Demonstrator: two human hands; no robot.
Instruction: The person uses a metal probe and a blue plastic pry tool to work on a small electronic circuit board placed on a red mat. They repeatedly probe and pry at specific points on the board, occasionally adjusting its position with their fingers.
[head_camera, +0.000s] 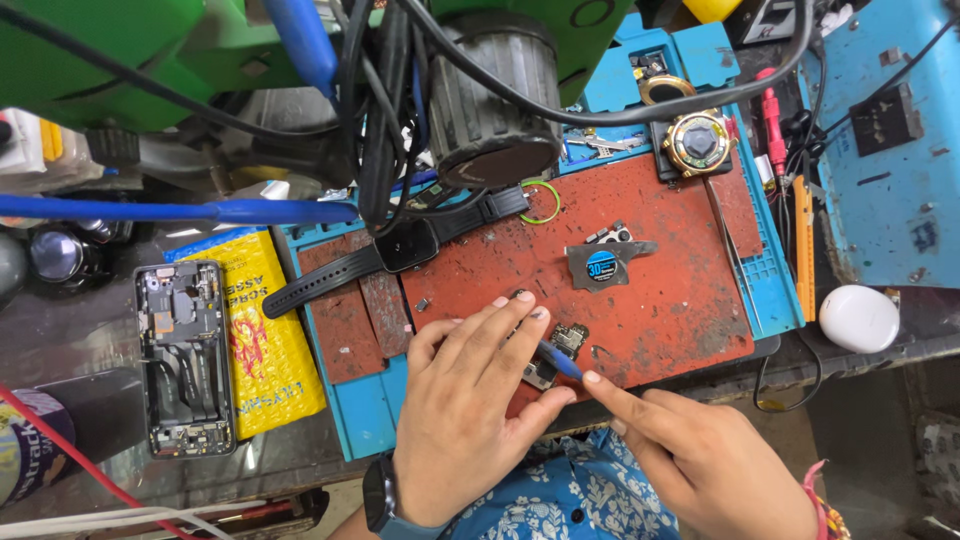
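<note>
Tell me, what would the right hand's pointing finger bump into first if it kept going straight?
The right hand points up-left, so it would probably first meet the blue tool over the small circuit board, though depth is unclear.
</note>
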